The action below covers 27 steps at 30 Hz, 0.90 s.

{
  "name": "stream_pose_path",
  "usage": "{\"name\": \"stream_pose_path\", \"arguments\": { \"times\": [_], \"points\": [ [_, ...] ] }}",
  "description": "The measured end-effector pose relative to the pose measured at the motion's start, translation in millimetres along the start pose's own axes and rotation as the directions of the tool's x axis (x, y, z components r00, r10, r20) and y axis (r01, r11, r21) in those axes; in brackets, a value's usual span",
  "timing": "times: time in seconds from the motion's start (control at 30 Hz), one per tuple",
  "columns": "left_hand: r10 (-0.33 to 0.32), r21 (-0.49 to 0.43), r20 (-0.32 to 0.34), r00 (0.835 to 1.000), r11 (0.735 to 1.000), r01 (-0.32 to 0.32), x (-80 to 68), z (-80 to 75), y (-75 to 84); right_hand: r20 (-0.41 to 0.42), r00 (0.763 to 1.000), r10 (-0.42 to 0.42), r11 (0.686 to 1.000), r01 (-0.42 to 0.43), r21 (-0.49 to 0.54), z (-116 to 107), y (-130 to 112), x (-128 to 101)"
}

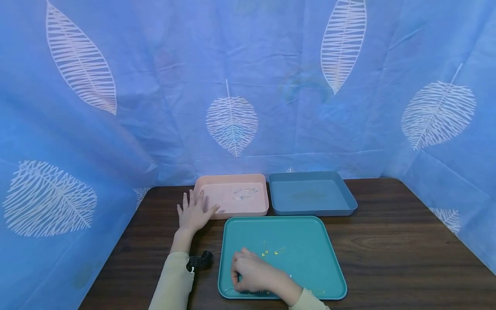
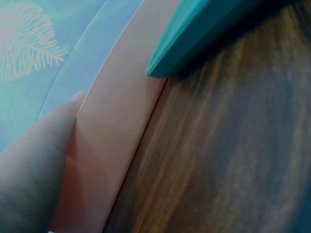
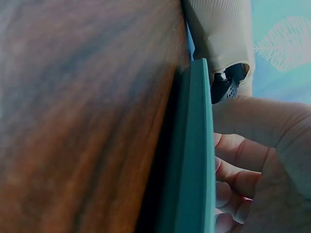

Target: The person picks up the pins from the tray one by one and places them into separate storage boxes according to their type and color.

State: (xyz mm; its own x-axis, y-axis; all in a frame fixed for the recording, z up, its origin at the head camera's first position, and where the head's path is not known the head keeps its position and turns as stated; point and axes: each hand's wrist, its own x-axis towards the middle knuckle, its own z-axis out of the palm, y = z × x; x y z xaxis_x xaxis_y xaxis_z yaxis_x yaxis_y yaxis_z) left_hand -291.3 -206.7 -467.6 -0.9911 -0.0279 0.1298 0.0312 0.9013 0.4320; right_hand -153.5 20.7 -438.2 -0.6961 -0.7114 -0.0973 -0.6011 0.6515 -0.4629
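My left hand [image 1: 193, 212] lies flat on the wooden table [image 1: 387, 241], fingers straight, its thumb against the front left corner of a pink tray [image 1: 217, 183]. Up close, the left hand [image 2: 34, 160] touches the pink tray's wall [image 2: 116, 131]. A few silver clips [image 1: 244, 193] lie in that tray. My right hand [image 1: 249, 273] rests in the front left part of a teal tray [image 1: 310, 241], fingers curled down onto its floor. Anything under them is hidden. Small gold clips [image 1: 271, 252] lie just beyond it. Beside the teal rim [image 3: 197, 155] the right hand's fingers [image 3: 238, 179] are bent.
A blue tray [image 1: 279, 196] with nothing visible in it stands right of the pink one, behind the teal tray. A black wrist camera [image 1: 199, 261] sits on my left sleeve [image 1: 174, 280]. Blue leaf-print cloth [image 1: 232, 86] walls in the table on three sides.
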Motion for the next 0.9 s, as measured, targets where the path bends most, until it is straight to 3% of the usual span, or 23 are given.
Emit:
{"name": "stream_pose_path", "arguments": {
  "times": [0.23,0.43,0.9],
  "points": [
    [0.002,0.006,-0.009,1.000,1.000,-0.002,0.1,0.7,-1.8,0.012,0.999,-0.030,0.998,0.031,-0.056,-1.7,-1.0,3.7],
    [0.007,0.010,-0.014,1.000,1.000,-0.006,0.4,2.2,-1.8,-0.032,0.996,-0.079,0.988,0.074,-0.134,-6.5,-0.8,9.8],
    [0.000,0.004,-0.013,1.000,1.000,0.000,0.5,2.4,-1.8,-0.160,0.984,-0.083,0.982,0.054,-0.181,-31.1,5.2,21.5]
  ]
}}
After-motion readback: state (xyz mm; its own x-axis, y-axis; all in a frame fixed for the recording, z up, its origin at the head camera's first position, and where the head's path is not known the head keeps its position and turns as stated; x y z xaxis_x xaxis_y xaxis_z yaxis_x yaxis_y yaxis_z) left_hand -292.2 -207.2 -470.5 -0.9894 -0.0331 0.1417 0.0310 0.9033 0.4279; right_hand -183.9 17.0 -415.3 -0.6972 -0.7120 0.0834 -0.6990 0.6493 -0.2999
